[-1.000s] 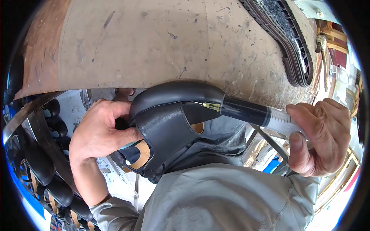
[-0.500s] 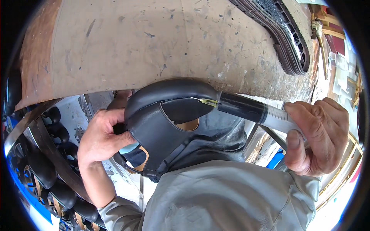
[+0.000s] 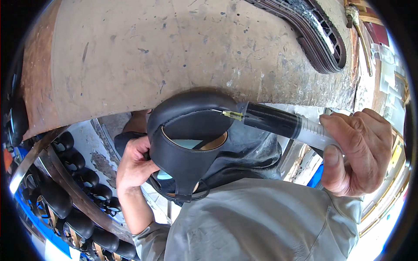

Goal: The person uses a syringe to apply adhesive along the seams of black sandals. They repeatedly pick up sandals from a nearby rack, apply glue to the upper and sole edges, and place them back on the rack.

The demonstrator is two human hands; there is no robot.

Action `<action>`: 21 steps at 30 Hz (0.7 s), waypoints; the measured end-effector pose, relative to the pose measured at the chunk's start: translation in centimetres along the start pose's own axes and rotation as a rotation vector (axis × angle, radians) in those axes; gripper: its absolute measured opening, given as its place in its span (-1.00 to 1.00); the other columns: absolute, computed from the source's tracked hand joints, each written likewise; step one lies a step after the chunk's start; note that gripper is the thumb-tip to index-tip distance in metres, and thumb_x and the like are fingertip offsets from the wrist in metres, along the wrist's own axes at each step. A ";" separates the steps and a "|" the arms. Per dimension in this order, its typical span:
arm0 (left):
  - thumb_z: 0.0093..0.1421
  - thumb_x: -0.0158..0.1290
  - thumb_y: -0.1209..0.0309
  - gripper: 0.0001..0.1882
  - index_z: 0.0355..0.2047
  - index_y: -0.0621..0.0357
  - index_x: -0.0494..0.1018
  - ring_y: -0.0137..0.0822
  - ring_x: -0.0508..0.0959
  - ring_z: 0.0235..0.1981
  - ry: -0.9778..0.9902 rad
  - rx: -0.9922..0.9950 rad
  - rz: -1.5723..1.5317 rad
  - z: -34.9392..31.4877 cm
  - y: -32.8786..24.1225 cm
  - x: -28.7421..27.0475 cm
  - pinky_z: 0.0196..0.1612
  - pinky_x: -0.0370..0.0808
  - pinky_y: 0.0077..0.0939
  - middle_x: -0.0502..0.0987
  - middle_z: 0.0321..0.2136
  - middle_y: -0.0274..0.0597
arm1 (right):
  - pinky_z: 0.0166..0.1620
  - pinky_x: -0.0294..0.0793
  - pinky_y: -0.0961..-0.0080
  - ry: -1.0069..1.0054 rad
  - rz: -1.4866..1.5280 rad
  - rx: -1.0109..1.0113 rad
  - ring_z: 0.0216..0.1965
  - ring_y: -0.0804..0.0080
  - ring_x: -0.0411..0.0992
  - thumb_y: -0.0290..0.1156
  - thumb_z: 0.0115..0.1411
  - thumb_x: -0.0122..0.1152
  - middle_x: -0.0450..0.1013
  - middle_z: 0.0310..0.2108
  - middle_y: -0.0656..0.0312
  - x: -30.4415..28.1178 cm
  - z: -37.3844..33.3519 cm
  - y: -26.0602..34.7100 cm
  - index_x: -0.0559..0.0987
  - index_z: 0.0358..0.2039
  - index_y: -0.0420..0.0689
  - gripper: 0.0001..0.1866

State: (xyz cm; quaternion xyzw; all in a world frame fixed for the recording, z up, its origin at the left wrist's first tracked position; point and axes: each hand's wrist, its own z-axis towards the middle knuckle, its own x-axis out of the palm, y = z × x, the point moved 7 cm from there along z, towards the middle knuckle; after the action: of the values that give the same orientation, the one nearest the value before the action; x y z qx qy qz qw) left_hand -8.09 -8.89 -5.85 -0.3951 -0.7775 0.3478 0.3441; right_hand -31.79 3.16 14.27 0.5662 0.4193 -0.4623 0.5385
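Note:
A black leather sandal (image 3: 185, 152) with large cut-outs rests over my lap, against the bench edge, its rounded toe toward the bench. Closed round its left side is my left hand (image 3: 134, 167), the fingertips partly hidden behind it. A light blue form shows through the openings. My right hand (image 3: 361, 152) grips the rear of a syringe (image 3: 272, 119) filled with dark liquid. Its yellow-green needle hub (image 3: 233, 115) points left, and the thin needle meets the seam between the toe's upper and the thick rounded edge.
The worn bench top (image 3: 174, 52) spreads ahead, with a brown ridged shoe sole (image 3: 320, 52) at its far right. A rack of several black sandals (image 3: 56, 195) stands at lower left behind a curved metal bar (image 3: 78, 191). A hammer-like tool (image 3: 359, 30) hangs at far right.
The sandal has turned in my left hand, which moved right, and its cut-outs now face me more openly. The syringe has shifted slightly left, its needle still at the seam.

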 end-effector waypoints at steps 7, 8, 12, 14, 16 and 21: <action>-0.05 0.29 0.56 -0.75 -0.34 0.34 0.52 -0.59 0.48 -0.41 -0.054 0.051 -0.214 -0.2 1.8 1.3 -0.34 0.41 -0.71 0.58 -0.40 -0.31 | -0.40 0.31 0.42 -0.046 -0.016 0.023 -0.60 0.34 0.32 -0.27 0.10 0.11 0.48 -0.61 0.07 -0.1 -0.7 -0.5 0.58 -0.42 -0.34 -0.68; -0.06 0.29 0.55 -0.76 -0.35 0.33 0.52 -0.59 0.48 -0.42 -0.063 0.052 -0.215 -0.3 2.2 1.3 -0.35 0.40 -0.72 0.58 -0.41 -0.32 | -0.40 0.32 0.42 -0.048 -0.010 0.032 -0.60 0.34 0.32 -0.27 0.10 0.11 0.48 -0.61 0.07 -0.1 -0.9 -0.6 0.58 -0.42 -0.34 -0.68; -0.07 0.31 0.52 -0.78 -0.41 0.31 0.52 -0.61 0.47 -0.45 -0.137 0.072 -0.283 -0.3 2.4 1.9 -0.38 0.36 -0.74 0.58 -0.44 -0.33 | -0.38 0.33 0.41 -0.067 0.019 0.068 -0.57 0.33 0.33 -0.26 0.11 0.11 0.48 -0.60 0.06 0.0 -1.5 -0.9 0.58 -0.42 -0.35 -0.67; -0.07 0.31 0.52 -0.78 -0.41 0.31 0.53 -0.59 0.48 -0.44 -0.167 0.093 -0.284 -0.2 2.4 2.2 -0.35 0.38 -0.71 0.59 -0.43 -0.32 | -0.37 0.34 0.40 -0.071 0.020 0.081 -0.56 0.32 0.34 -0.26 0.11 0.10 0.48 -0.59 0.06 0.0 -1.6 -0.9 0.58 -0.41 -0.35 -0.66; -0.07 0.30 0.51 -0.78 -0.40 0.32 0.54 -0.57 0.50 -0.41 -0.174 0.101 -0.312 0.0 2.6 2.5 -0.31 0.40 -0.68 0.60 -0.40 -0.30 | -0.35 0.34 0.40 -0.067 0.015 0.091 -0.55 0.31 0.35 -0.26 0.11 0.10 0.49 -0.59 0.06 0.1 -1.6 -1.0 0.59 -0.41 -0.35 -0.66; -0.07 0.29 0.50 -0.73 -0.33 0.34 0.56 -0.48 0.54 -0.30 -0.189 0.132 -0.432 0.0 2.5 3.6 -0.18 0.44 -0.59 0.61 -0.30 -0.20 | -0.32 0.35 0.38 -0.085 0.027 0.119 -0.54 0.29 0.36 -0.26 0.11 0.10 0.50 -0.57 0.06 0.1 -2.4 -1.2 0.59 -0.40 -0.34 -0.66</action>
State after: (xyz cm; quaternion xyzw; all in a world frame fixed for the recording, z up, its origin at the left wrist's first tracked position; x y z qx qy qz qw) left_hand -8.77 -4.75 -6.94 -0.1622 -0.8482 0.3517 0.3613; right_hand -32.77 5.65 13.86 0.5826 0.3600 -0.5029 0.5273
